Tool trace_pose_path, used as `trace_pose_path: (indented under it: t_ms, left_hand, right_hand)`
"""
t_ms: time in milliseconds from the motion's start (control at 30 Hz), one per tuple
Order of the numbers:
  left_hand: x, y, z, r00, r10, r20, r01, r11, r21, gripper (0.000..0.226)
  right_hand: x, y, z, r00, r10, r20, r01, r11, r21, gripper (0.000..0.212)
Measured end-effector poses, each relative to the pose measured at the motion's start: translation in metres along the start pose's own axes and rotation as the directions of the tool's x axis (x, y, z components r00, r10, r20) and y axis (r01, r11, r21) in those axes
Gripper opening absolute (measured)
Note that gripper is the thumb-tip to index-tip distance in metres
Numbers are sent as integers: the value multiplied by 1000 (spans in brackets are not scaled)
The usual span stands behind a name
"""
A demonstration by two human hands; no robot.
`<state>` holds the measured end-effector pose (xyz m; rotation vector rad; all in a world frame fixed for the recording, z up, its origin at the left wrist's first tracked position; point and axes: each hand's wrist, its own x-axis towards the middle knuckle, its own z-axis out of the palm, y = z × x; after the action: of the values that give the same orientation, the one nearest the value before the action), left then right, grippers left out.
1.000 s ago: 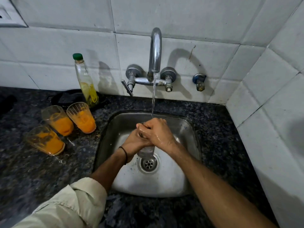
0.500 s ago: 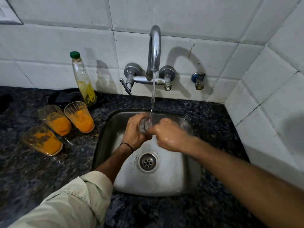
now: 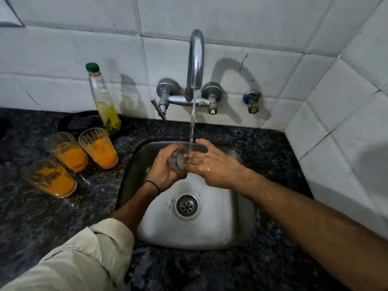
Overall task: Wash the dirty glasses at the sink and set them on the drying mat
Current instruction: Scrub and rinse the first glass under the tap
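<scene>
Over the steel sink (image 3: 222,232), my left hand (image 3: 162,166) grips a clear glass (image 3: 178,162) that lies on its side with its mouth facing right. My right hand (image 3: 212,164) is at the mouth, fingers spread and wet, fingertips at or just inside the rim. A stream of water (image 3: 192,124) from the tap (image 3: 196,59) falls onto my right fingers at the rim. Three dirty glasses smeared with orange residue stand on the counter to the left: one at the front (image 3: 50,178), one in the middle (image 3: 68,151), one nearest the sink (image 3: 98,147).
A bottle with a green cap (image 3: 104,101) and yellow liquid stands behind the dirty glasses, by a dark round object (image 3: 84,122). The dark speckled counter (image 3: 273,152) surrounds the sink. White tiled walls close in at the back and right. The drain (image 3: 186,205) is uncovered.
The glass went from upright and low near the drain to sideways and higher under the stream. My right hand opened and shifted from covering the glass to its mouth.
</scene>
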<state>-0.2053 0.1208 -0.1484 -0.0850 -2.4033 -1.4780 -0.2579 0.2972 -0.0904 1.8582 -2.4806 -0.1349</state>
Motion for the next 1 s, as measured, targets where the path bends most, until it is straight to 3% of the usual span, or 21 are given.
trace_pose_path:
  t_ms: [67, 100, 133, 200, 233, 267, 300, 333, 400, 433, 467, 533, 667, 733, 800, 867, 900, 933, 1000]
  left_hand:
    - [0, 5, 6, 998, 60, -23, -61, 997, -44, 48]
    - [-1, 6, 10, 994, 99, -35, -100, 994, -40, 38]
    - [-2, 6, 13, 993, 115, -42, -116, 993, -32, 27]
    - [-4, 6, 16, 994, 106, -33, -104, 993, 55, 17]
    - [-4, 4, 14, 993, 117, -2, -116, 989, 96, 17]
    - [-1, -1, 11, 992, 122, 44, -126, 986, 107, 19]
    - [1, -4, 6, 990, 111, 91, -120, 987, 106, 25]
    - [4, -7, 0, 989, 77, 126, -89, 992, 89, 37]
    - [9, -7, -11, 980, -11, 201, -5, 997, 76, 57]
    - [11, -5, -14, 971, -26, 238, -1, 993, 114, 60]
    - [12, -3, -13, 961, -35, 275, -9, 987, 159, 60]
    - [11, 1, -7, 951, -78, 300, 29, 986, 163, 60]
    - [11, 3, 9, 967, -137, 213, 123, 989, 79, 55]
    - [9, -1, 9, 974, -134, 184, 131, 991, 32, 40]
    - [6, -5, 7, 967, -178, 183, 182, 983, -1, 33]
    - [2, -8, 5, 959, -225, 174, 231, 973, -18, 31]
    - [0, -10, 4, 953, -243, 183, 252, 967, -28, 33]
    - [-2, -11, 3, 944, -256, 209, 270, 962, -41, 38]
    - [-3, -12, -2, 926, -246, 286, 256, 967, 5, 54]
  right_hand:
    - [13, -27, 1, 954, 297, 39, -299, 934, 196, 51]
    - [21, -43, 0, 869, 478, 131, -490, 790, 367, 44]
    - [30, -55, 3, 744, 616, 260, -639, 541, 546, 37]
    - [49, -75, 11, 546, 701, 459, -656, 16, 755, 31]
    - [54, -83, 14, 493, 737, 463, -581, -116, 805, 34]
    - [53, -88, 16, 478, 772, 419, -531, -127, 838, 38]
    - [48, -90, 17, 519, 789, 329, -507, -26, 862, 43]
    - [36, -86, 21, 611, 767, 197, -511, 193, 837, 50]
    - [12, -64, 25, 863, 505, -11, -438, 760, 481, 64]
    - [3, -46, 22, 945, 326, -17, -311, 916, 253, 67]
    - [-1, -29, 16, 982, 188, 29, -190, 977, 99, 66]
    - [4, -14, 4, 981, 103, 167, -106, 994, 8, 58]
    - [37, -21, 7, 914, 321, 247, -367, 914, 171, 52]
    - [43, -26, 14, 852, 453, 262, -520, 791, 323, 46]
    - [46, -41, 25, 748, 628, 214, -623, 553, 554, 33]
    - [44, -64, 36, 664, 740, 102, -548, 390, 740, 33]
    - [40, -73, 43, 670, 742, 30, -501, 421, 756, 36]
    - [33, -76, 51, 705, 707, -57, -471, 526, 708, 40]
    - [14, -63, 57, 833, 500, -236, -364, 818, 446, 50]
